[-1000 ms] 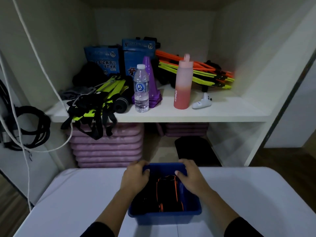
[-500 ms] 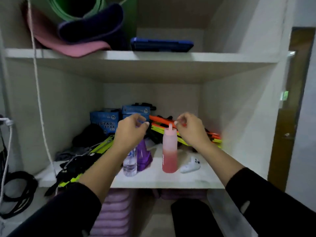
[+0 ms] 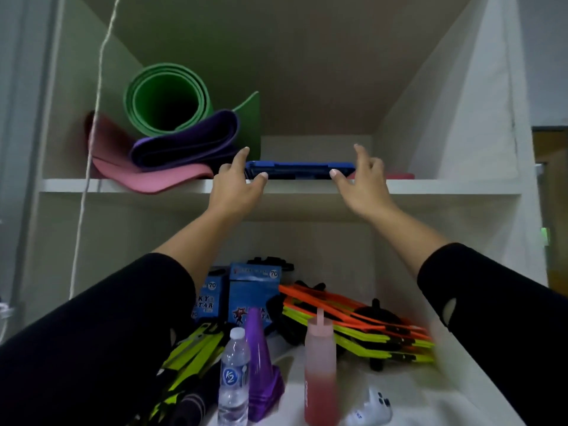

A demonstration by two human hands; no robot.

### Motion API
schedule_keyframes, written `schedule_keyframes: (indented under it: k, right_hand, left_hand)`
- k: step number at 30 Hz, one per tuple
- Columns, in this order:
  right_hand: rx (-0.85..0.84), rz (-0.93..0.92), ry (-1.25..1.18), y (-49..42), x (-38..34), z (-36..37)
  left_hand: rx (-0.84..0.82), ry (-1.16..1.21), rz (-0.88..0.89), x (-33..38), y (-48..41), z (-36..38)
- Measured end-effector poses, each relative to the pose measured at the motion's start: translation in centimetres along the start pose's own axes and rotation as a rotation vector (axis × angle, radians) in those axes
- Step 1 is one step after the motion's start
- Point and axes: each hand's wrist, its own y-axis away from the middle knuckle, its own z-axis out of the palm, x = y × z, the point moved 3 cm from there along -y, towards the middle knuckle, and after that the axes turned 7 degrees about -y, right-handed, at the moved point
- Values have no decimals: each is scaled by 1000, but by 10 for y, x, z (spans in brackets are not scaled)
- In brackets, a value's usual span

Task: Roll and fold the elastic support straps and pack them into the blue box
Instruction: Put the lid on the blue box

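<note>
Both arms, in black sleeves, stretch up to the upper shelf (image 3: 445, 189), where a flat blue lid (image 3: 299, 170) lies at the front edge, between the two hands. The left hand (image 3: 238, 182) is spread wide at the lid's left end, its thumb tip against the lid's front and its index finger raised above it. The right hand (image 3: 359, 179) mirrors it at the right end, with the thumb tip on the lid's front and the other fingers fanned upward. Neither hand is closed around the lid. The blue box and its straps lie outside this view. Left of the lid sit a rolled green mat (image 3: 167, 99), a folded purple mat (image 3: 184, 146) leaning against it and a pink mat (image 3: 153, 176) underneath, overhanging the shelf edge. A thin red thing (image 3: 396, 176) lies just right of the lid. A white cord (image 3: 92, 118) hangs down in front of the shelf's left side. On the lower shelf (image 3: 408, 392) stand two blue cartons (image 3: 252, 290) at the back, with a water bottle (image 3: 235, 373), a stack of purple cones (image 3: 261, 364) and a pink bottle (image 3: 319, 364) in front. Orange and yellow slats (image 3: 353, 321) are piled to the right, yellow-and-black webbing (image 3: 190, 355) lies to the left, and a small white thing (image 3: 372, 407) lies near the pink bottle.
</note>
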Motion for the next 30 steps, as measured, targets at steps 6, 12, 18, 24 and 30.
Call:
schedule_keyframes:
  k: [6, 12, 18, 24, 30]
  right_hand:
    - [-56, 14, -81, -13, 4, 9]
    - [110, 130, -130, -11, 5, -1]
    - [-84, 245, -114, 23, 15, -12]
    - [-274, 291, -169, 92, 27, -23]
    - [-337, 337, -189, 198, 48, -27]
  left_hand:
    - [-29, -24, -17, -5, -21, 18]
    - [198, 107, -69, -11, -6, 17]
    - [-27, 196, -330, -20, 21, 16]
    - [-248, 328, -421, -36, 94, 16]
    - [-317, 306, -429, -54, 202, 13]
